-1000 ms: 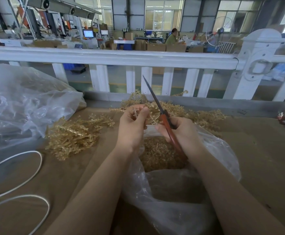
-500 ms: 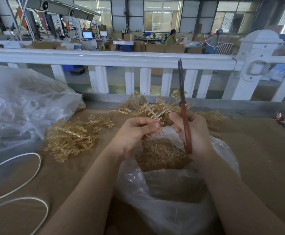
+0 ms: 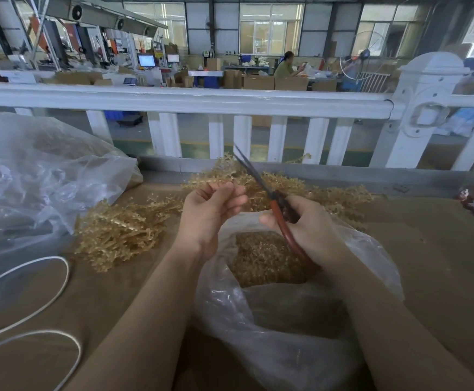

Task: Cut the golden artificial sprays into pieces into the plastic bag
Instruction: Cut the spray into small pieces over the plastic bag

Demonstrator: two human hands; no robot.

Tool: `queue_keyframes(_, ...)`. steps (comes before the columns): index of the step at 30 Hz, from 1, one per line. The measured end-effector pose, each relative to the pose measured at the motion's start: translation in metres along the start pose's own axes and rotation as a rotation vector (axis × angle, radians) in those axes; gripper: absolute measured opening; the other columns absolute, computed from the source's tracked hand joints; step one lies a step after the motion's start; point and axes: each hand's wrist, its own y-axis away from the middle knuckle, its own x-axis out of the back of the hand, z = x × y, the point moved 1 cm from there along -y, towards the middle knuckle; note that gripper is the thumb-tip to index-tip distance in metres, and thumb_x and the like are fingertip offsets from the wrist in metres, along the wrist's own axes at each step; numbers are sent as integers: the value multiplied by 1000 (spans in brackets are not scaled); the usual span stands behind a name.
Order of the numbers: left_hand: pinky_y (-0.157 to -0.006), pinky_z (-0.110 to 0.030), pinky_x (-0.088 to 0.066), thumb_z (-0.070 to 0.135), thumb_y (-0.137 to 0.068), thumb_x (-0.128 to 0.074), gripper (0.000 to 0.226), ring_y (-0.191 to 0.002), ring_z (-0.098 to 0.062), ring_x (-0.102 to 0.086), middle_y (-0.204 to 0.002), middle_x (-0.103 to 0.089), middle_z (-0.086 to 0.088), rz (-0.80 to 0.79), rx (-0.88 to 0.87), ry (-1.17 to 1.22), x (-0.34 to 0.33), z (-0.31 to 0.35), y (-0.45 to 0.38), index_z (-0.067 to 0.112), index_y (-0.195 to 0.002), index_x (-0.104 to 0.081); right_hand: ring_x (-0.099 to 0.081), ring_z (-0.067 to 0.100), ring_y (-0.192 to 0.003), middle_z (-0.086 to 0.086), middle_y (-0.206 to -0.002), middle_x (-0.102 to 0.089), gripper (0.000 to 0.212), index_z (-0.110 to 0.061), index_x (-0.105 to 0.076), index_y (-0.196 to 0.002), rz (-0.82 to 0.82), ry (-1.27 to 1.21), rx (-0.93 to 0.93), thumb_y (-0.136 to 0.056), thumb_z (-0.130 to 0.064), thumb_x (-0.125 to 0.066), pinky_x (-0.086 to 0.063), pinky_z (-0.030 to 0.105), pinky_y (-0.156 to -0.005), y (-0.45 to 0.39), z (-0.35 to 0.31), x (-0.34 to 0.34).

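Head view: your left hand is curled above the bag, thumb and fingertips drawn together, and whether a small stub is pinched there you cannot tell from this angle; no gold cross-shaped sprig shows in it. Your right hand is closed round the red handles of the scissors, whose blades look shut or nearly so and point up and left, past your left fingertips. Half a second ago you held a gold sprig up between the hands with the blades standing almost upright beside it; now that sprig is gone from sight and the blades have tipped over to the left. Read that as one sprig cut through, its bits likely fallen onto the heap of gold cuttings inside the bag, directly under your hands. A second ago the scissors leaned much as they do now, so you appear to be working in a steady cut-and-turn rhythm. Plenty remains: one pile of sprays lies on the table to the left of your left arm, another behind your hands along the fence. Your next move is probably to take a fresh spray from one of them.
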Motion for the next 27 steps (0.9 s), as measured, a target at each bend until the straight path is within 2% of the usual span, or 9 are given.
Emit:
queue_keyframes(5, -74, -22, -58, -1, -90, -64, 9, -73, -13, -71, -77, -72, -4, -9, -35, -53, 3, 0, -1, 7, -86, -64, -60, -1, -79, -23, -83, -66, 72, -44, -59, -103, 33, 267, 26, -58, -98, -46, -49, 25, -65, 2, 3, -4)
queue_keyframes(8, -75, -22, -58, -6, -89, -63, 10, -72, -12, -70, -74, -70, -3, -9, -65, -77, 3, -1, -2, 4, -89, -64, -49, -5, -72, -28, -82, -56, 66, -46, -52, -104, 108, 384, 99, -64, -97, -40, -34, 14, -57, 4, 0, -4)
queue_keyframes(10, -78, -24, -57, -7, -90, -61, 12, -71, -11, -68, -70, -70, 2, -8, -95, -109, 3, -2, -2, 5, -91, -64, -45, -3, -75, -28, -85, -51, 61, -47, -48, -102, 146, 434, 127, -66, -95, -39, -28, 12, -57, 5, -1, -6)
queue_keyframes(14, -80, -26, -57, -8, -91, -60, 16, -71, -10, -68, -67, -69, 5, -28, -125, -124, 2, -3, -1, 7, -92, -65, -52, 1, -83, -25, -93, -58, 69, -40, -55, -105, 174, 482, 125, -68, -95, -40, -36, 18, -58, 4, 1, -8)
queue_keyframes(19, -75, -23, -57, -9, -89, -59, 16, -71, -10, -69, -68, -71, 4, -46, -141, -100, 1, -4, 1, 6, -90, -65, -48, 1, -75, -26, -87, -52, 72, -38, -56, -105, 210, 552, 107, -68, -97, -35, -25, 12, -52, 4, -1, -9)
queue_keyframes(24, -76, -22, -57, -7, -88, -61, 10, -73, -11, -68, -73, -72, 0, -49, -125, -52, 1, -3, 1, 2, -87, -64, -38, -5, -55, -23, -70, -48, 81, -36, -53, -96, 249, 616, 97, -61, -98, -16, -25, 14, -47, 4, -3, -8)
queue_keyframes(27, -76, -23, -56, -7, -89, -60, 11, -73, -12, -67, -73, -71, -1, -44, -119, -41, 1, -3, 0, 3, -87, -63, -38, -5, -54, -21, -69, -52, 76, -34, -52, -91, 255, 608, 111, -63, -96, -18, -27, 15, -46, 5, -4, -7)
